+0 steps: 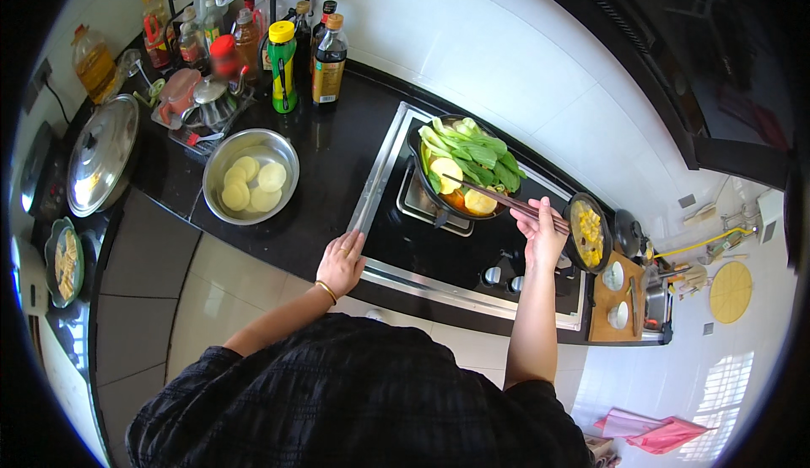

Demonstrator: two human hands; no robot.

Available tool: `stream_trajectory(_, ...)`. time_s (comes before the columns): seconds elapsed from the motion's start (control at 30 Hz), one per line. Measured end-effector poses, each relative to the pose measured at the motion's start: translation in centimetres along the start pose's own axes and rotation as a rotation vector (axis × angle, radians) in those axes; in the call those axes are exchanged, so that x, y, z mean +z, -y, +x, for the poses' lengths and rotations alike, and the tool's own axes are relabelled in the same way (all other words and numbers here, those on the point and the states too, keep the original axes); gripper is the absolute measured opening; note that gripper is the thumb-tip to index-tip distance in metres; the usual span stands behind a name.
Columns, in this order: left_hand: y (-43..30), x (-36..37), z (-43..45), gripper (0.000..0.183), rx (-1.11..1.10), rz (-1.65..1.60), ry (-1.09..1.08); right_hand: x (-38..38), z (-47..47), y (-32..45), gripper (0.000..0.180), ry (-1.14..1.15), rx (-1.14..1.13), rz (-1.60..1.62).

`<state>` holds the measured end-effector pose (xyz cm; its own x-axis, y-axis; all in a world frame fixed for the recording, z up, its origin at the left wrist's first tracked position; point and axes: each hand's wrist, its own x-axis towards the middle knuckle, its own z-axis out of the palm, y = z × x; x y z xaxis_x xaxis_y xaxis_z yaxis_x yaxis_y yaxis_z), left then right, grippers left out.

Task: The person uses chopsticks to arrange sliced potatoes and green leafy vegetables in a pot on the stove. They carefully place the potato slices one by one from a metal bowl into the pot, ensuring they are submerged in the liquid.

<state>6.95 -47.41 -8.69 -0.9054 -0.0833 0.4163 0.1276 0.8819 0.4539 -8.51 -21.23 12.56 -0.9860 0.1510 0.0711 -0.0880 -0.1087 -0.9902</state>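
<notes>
My right hand holds a pair of dark chopsticks. Their tips lie over a pale yellow round slice, probably potato, in a black pot on the gas stove. Whether the tips pinch the slice cannot be told. Leafy green vegetables heap over the pot's far side. Another round slice rests on reddish food near its front rim. My left hand, with a bracelet at the wrist, rests flat on the stove's metal frame, holding nothing.
Left of the stove sits a steel bowl with several round slices. Behind it stand sauce bottles and a metal pot. To the right are a dark pan of yellow food and a wooden board with two white bowls. A range hood hangs above.
</notes>
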Motion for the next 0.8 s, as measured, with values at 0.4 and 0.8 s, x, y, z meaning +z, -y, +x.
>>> stream_trajectory(0.4, 0.0, 0.1, -0.1, 0.047, 0.009, -0.003, -0.022, -0.9, -0.5, 3.2, 0.029, 0.055, -0.133, -0.152)
stream_trajectory(0.8, -0.1, 0.0, 0.0, 0.047, 0.014, 0.011, -0.018, -2.5, 1.4, 4.5, 0.029, 0.138, -0.068, -0.219)
